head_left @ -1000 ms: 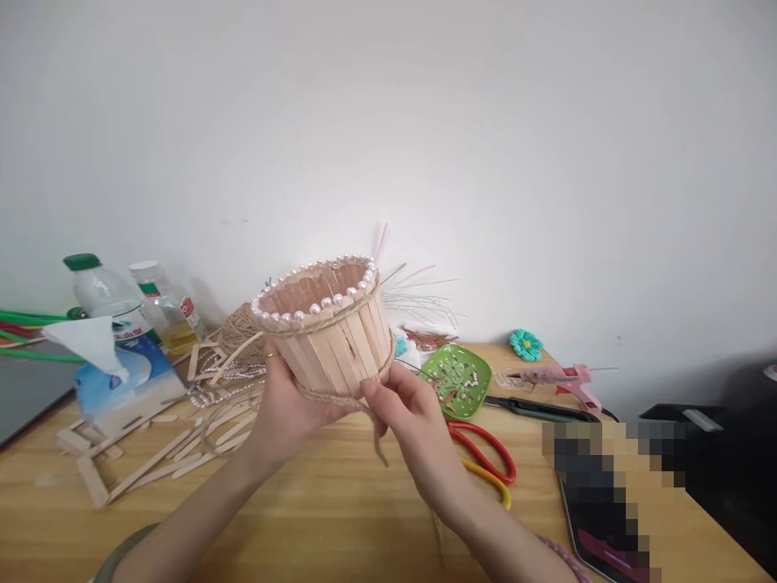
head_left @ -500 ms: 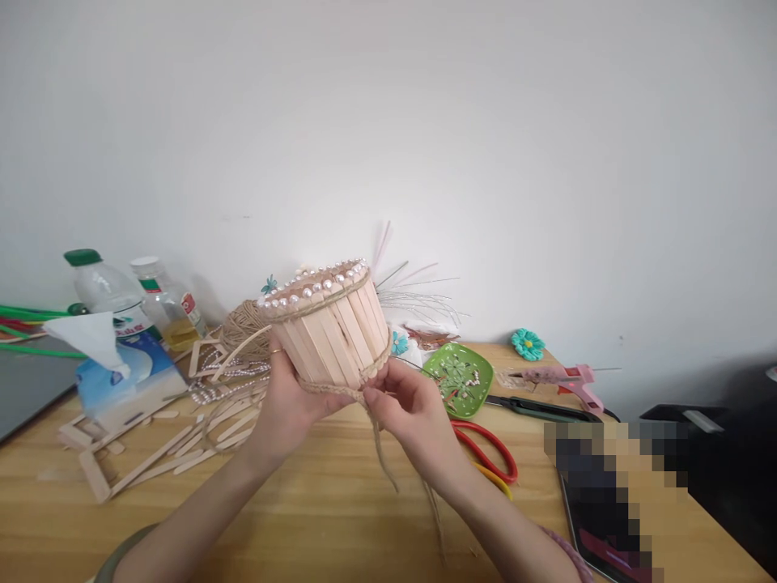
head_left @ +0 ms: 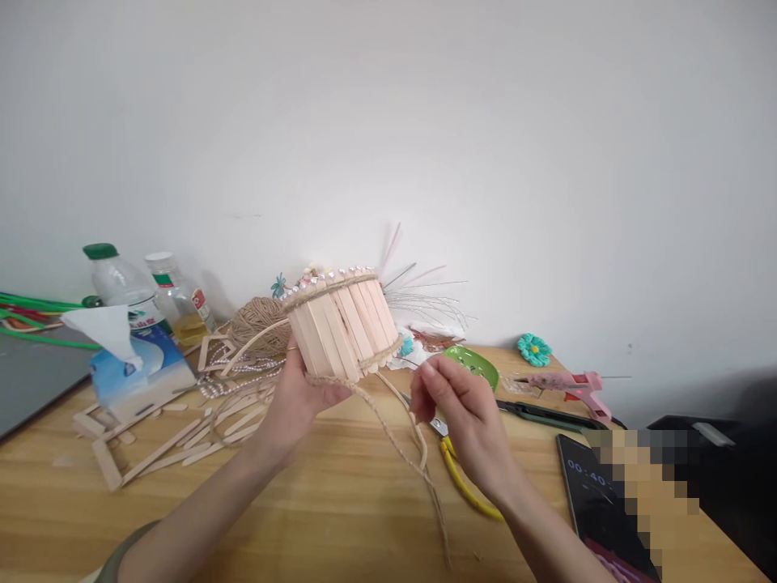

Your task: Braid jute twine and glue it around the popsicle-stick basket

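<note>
1. My left hand (head_left: pixel 297 397) held the basket (head_left: pixel 343 328) from below, above the surface (head_left: pixel 340 502); fingers curled round its base, thumb on the near side.
2. Basket was made of upright wooden sticks, tilted with its top leaning away and to the left. Pearls (head_left: pixel 316 279) lined the rim; a twine band ran just under them and a braided band near the base.
3. A loose braid (head_left: pixel 394 433) hung from the base band, down and to the right, its frayed end trailing over the surface.
4. My right hand (head_left: pixel 464 417) was to the right of the basket, not touching it. Fingers pressed together, thumb against fingertips (head_left: pixel 425 380); I could not tell whether they pinched a strand.
5. Scissors (head_left: pixel 461 478) with yellow handles lay just under the right hand.
6. Behind the basket: a twine ball (head_left: pixel 258 320) and a spray of thin stems (head_left: pixel 425 300).
7. Left side: tissue box (head_left: pixel 137 368), two bottles (head_left: pixel 121 283), loose sticks (head_left: pixel 176 441) and a pearl string (head_left: pixel 243 372).
8. Right side: green dish (head_left: pixel 477 364), teal flower (head_left: pixel 534 350), pink glue gun (head_left: pixel 571 385), a dark cutter (head_left: pixel 546 414) and a phone (head_left: pixel 598 502) at the near edge.
</note>
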`<action>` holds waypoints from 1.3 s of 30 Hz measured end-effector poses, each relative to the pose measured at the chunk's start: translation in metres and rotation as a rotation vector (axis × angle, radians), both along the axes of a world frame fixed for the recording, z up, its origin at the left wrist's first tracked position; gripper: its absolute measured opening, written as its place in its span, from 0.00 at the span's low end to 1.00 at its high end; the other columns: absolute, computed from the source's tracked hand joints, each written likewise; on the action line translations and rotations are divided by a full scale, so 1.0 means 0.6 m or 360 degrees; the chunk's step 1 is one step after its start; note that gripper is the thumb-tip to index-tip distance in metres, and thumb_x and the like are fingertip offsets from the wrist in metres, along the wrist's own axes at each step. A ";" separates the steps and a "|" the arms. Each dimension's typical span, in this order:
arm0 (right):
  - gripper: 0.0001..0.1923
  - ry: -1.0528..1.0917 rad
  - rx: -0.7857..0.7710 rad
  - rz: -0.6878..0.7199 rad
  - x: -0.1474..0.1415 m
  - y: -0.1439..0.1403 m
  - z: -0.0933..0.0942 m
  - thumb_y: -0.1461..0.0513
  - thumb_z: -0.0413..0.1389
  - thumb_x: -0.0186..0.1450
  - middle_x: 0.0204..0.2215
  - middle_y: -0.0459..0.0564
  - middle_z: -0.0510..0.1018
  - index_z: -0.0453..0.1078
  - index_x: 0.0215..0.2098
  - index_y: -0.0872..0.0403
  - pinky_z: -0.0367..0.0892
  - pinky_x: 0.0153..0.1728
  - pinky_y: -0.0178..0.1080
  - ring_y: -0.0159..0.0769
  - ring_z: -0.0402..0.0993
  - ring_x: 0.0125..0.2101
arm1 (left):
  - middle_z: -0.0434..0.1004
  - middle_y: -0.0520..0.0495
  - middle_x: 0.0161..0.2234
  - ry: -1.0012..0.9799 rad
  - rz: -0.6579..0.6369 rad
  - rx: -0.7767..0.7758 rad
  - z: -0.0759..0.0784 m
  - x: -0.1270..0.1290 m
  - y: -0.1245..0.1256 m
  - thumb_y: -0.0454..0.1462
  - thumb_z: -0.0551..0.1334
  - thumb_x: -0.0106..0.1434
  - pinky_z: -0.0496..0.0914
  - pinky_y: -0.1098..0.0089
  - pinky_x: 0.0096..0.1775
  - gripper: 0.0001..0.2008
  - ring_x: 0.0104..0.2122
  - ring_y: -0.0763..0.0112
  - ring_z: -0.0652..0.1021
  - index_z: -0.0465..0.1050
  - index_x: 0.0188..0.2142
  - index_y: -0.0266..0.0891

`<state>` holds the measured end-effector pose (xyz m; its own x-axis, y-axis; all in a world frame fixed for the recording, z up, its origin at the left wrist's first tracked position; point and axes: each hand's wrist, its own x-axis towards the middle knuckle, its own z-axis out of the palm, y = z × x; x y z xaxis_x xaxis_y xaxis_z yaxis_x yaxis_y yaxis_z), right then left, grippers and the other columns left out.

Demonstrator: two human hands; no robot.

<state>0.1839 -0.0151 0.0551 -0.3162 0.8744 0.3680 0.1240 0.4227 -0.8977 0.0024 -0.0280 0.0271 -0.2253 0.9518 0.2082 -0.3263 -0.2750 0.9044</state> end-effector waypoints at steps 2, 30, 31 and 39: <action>0.21 -0.0023 0.0115 -0.0091 0.003 -0.004 0.005 0.55 0.45 0.66 0.15 0.43 0.66 0.61 0.18 0.54 0.59 0.23 0.33 0.28 0.63 0.19 | 0.68 0.46 0.52 -0.0005 0.0008 -0.0013 -0.003 0.000 0.001 0.41 0.74 0.39 0.63 0.57 0.53 0.43 0.52 0.57 0.68 0.57 0.53 0.46; 0.05 -0.0515 0.0446 -0.0122 -0.011 -0.012 0.024 0.64 0.51 0.62 0.24 0.45 0.70 0.65 0.28 0.54 0.60 0.27 0.33 0.31 0.65 0.25 | 0.65 0.47 0.52 0.0328 -0.0054 0.0060 -0.007 -0.012 0.005 0.36 0.72 0.43 0.65 0.66 0.49 0.39 0.53 0.59 0.67 0.54 0.52 0.45; 0.03 -0.0510 0.0442 -0.0127 -0.011 -0.013 0.024 0.64 0.51 0.61 0.24 0.45 0.69 0.64 0.29 0.54 0.60 0.27 0.34 0.31 0.65 0.25 | 0.66 0.48 0.52 0.0337 -0.0048 0.0062 -0.008 -0.012 0.006 0.36 0.72 0.43 0.65 0.66 0.49 0.40 0.52 0.60 0.68 0.53 0.52 0.46; 0.05 -0.0554 0.0586 -0.0323 -0.022 -0.015 0.020 0.62 0.54 0.59 0.24 0.45 0.67 0.62 0.27 0.54 0.59 0.28 0.35 0.32 0.63 0.26 | 0.66 0.46 0.51 0.0396 0.0071 0.0117 -0.014 -0.012 0.005 0.35 0.72 0.42 0.67 0.64 0.48 0.42 0.52 0.57 0.68 0.53 0.53 0.46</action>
